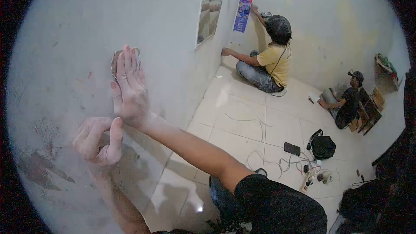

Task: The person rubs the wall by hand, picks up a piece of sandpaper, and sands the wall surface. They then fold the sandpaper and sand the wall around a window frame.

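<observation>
powdery right hand holds ragged-edged brown pad flat against smudged wall; left hand half-curled around narrow gap.

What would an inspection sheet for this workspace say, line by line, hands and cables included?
Surface: pale wall, scuffed and stained at lower left.
Job's things: brown pad under the fingers, against the wall.
Clutter: dark phone-like slab, black bag-like item on the tiled floor.
Hands: right hand flat over the pad; left hand loosely curled, nothing seen in it.
Cables: loose cables tangled on the floor.
Surroundings: two seated people, one in a yellow shirt, one in a dark shirt; poster.
</observation>
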Tool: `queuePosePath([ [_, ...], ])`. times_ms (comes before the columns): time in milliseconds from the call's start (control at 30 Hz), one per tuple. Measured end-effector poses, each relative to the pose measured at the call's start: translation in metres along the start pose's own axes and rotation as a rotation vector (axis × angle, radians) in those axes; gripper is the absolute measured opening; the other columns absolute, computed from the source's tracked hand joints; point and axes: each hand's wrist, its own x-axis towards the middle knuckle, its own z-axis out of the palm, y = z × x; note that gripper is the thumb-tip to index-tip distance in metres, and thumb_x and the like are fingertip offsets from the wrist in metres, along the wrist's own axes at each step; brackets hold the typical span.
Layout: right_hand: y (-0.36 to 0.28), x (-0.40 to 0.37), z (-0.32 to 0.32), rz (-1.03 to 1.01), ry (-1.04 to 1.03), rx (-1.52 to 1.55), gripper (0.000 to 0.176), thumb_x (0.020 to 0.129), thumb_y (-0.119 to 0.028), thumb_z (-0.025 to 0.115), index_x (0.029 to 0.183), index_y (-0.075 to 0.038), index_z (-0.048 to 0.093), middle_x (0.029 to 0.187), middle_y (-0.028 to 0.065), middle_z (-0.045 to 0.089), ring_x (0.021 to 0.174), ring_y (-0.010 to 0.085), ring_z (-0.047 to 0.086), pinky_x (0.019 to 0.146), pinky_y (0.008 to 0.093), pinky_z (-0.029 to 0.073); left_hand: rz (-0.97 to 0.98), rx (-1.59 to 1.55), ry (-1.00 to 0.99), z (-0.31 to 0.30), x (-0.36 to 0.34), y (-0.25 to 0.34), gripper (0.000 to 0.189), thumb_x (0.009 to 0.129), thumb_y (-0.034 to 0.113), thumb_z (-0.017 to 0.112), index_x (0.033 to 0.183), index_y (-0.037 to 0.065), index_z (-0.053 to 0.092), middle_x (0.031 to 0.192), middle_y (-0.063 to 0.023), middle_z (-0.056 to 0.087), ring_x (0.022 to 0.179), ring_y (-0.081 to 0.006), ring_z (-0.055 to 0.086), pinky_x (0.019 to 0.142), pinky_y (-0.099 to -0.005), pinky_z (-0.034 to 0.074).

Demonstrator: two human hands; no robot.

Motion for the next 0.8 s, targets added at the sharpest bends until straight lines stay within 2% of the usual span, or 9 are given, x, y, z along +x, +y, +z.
queuePosePath([
  [133,0.001,0.001,0.001,-0.016,0.007,-0.01,0.063,0.095,-0.013,0.047,0.149,0.007,0.021,0.155,0.0287,0.018,0.145,0.0462,0.016,0.115,0.0533,0.017,0.029,-0.011,0.006,0.001,0.003,0.0,0.01,0.077,-0.002,0.068,0.069,0.003,0.063,0.064,-0.0085,0.062,0.053,-0.0187,0.056,0.05,-0.0304,0.041],
  [233,0.0,0.0,0.001,0.001,0.005,-0.023,0.062,0.096,-0.013,0.046,0.149,0.007,0.021,0.155,0.0288,0.019,0.144,0.046,0.016,0.115,0.0532,0.017,-0.023,-0.007,0.003,0.0,0.002,0.001,0.012,0.076,0.002,0.072,0.069,0.005,0.063,0.066,-0.0069,0.065,0.058,-0.0206,0.061,0.055,-0.0309,0.045],
  [800,-0.005,-0.011,0.004,0.021,0.036,0.037,0.062,0.091,-0.006,0.046,0.148,0.008,0.025,0.155,0.0279,0.021,0.145,0.0463,0.014,0.117,0.0523,0.015,-0.118,-0.038,-0.005,-0.007,-0.012,0.01,0.016,0.073,0.006,0.075,0.064,0.006,0.061,0.059,-0.005,0.059,0.052,-0.0194,0.057,0.05,-0.031,0.041],
])
